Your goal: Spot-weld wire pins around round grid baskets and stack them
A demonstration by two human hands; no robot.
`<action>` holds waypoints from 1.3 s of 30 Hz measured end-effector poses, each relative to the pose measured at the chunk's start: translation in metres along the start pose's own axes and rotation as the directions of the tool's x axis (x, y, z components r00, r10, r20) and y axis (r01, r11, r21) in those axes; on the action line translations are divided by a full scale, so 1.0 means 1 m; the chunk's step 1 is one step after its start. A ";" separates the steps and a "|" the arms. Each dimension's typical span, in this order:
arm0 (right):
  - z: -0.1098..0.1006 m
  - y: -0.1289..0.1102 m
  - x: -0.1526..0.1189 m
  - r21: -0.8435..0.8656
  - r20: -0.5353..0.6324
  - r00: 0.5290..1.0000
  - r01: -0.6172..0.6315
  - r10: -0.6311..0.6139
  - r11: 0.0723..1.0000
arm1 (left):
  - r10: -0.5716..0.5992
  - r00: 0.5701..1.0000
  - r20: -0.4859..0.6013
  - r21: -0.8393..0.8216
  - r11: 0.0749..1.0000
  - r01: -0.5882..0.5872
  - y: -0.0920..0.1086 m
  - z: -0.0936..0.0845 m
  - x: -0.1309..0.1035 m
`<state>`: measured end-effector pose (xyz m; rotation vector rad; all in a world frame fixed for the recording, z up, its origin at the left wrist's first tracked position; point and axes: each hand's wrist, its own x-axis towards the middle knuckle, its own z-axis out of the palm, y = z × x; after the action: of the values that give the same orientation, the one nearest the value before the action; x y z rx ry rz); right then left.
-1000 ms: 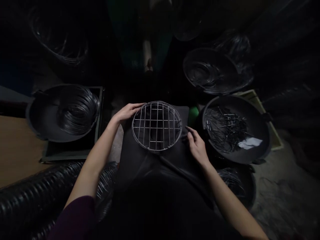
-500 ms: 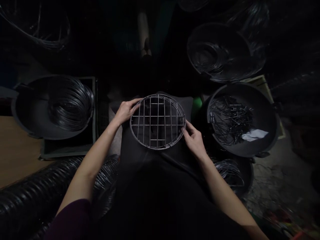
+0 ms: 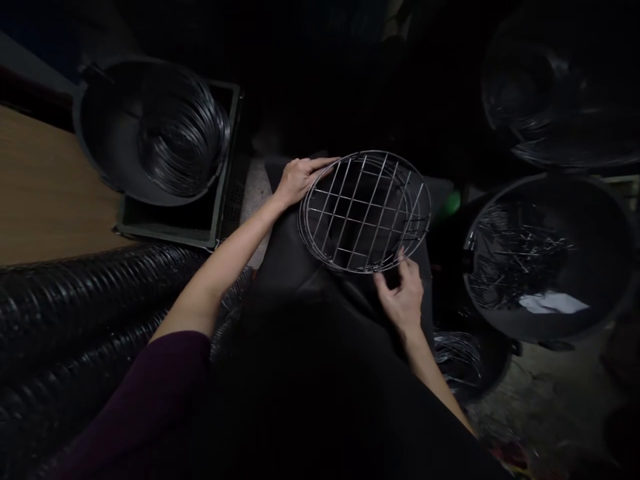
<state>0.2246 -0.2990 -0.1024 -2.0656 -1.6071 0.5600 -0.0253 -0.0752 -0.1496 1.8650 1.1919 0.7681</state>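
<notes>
A round wire rack point(image 3: 367, 212), a grid of straight metal rods inside stacked wire rings, is tilted above the dark cloth over my lap. My left hand point(image 3: 299, 180) holds it by the upper left rim, fingers stretched along the wire and the thumb not clearly seen. At the lower right rim is my right hand point(image 3: 404, 293), its fingers curled and thumb and forefinger set a little apart against the wire. Dark gaps between the rods make the lower rings hard to separate.
On the left, a black tub point(image 3: 117, 170) with coiled wire rests on a green crate point(image 3: 170, 233), above long wire bundles point(image 3: 75, 320). To the right, a black tub point(image 3: 607, 267) holds short metal rods and white paper point(image 3: 553, 303). Below it lies looped wire point(image 3: 457, 357).
The view has swung so the tubs sit further right. The rack has turned and tilted, its rods now slanting. My right hand has moved from its right side to the lower right rim.
</notes>
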 end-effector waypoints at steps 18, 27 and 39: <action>-0.031 -0.009 0.028 0.250 -0.037 0.986 -0.150 0.164 0.957 | -0.101 0.994 -0.047 -0.238 0.967 0.087 0.024 -0.030 -0.005; -0.027 -0.035 0.055 0.499 0.045 0.965 -0.247 0.260 0.831 | -0.037 0.996 0.078 -0.120 0.992 0.046 0.046 -0.039 -0.013; -0.026 -0.023 0.057 0.350 0.055 0.982 -0.188 0.180 0.918 | 0.046 0.972 0.230 -0.024 0.999 -0.042 0.039 -0.040 0.013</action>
<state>0.2351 -0.2416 -0.0703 -1.9480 -1.2198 0.8722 -0.0348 -0.0615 -0.0953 1.9119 0.9958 0.5658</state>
